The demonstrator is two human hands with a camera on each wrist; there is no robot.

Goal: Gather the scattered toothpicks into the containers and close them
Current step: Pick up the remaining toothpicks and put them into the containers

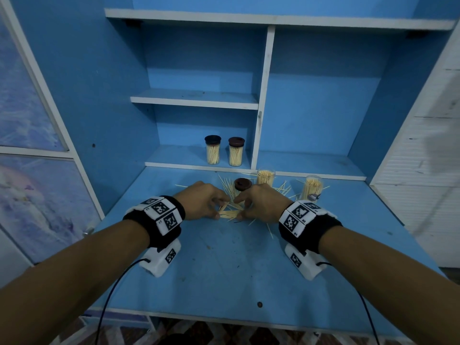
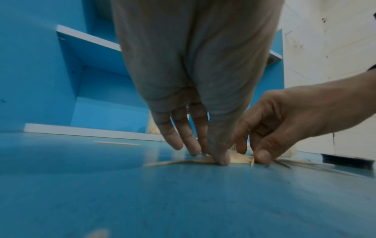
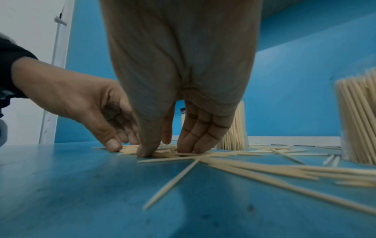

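On the blue painted wooden surface (image 1: 224, 265) of a blue shelving unit with white edges (image 1: 266, 95), we have both forearms stretched forward, each wrist wrapped in a black band with white coded marker blocks (image 1: 163, 215). On the low shelf (image 1: 174, 155) at the back stand two clear cylindrical toothpick containers with dark brown lids fitted (image 1: 212, 149), side by side and full. Nearer to us, on the surface, two clear open containers packed with toothpicks (image 1: 265, 176) stand upright and well apart from each other, one just beyond our right hand, the other off to the right. A loose dark brown round lid (image 1: 242, 184) lies between our two hands and the nearer open container.

Our left hand (image 1: 201, 200) and our right hand (image 1: 261, 204) meet over the pale wooden scattered toothpicks (image 1: 230, 214). The left hand's thumb and fingertips (image 2: 222, 159) bend down and pinch at a small bundle flat on the surface; the right hand's thumb and curled fingers (image 3: 191, 145) close on the same bundle from the other side. More toothpicks fan out loose to the right of the right hand and behind the hands, around the lid and the open containers.
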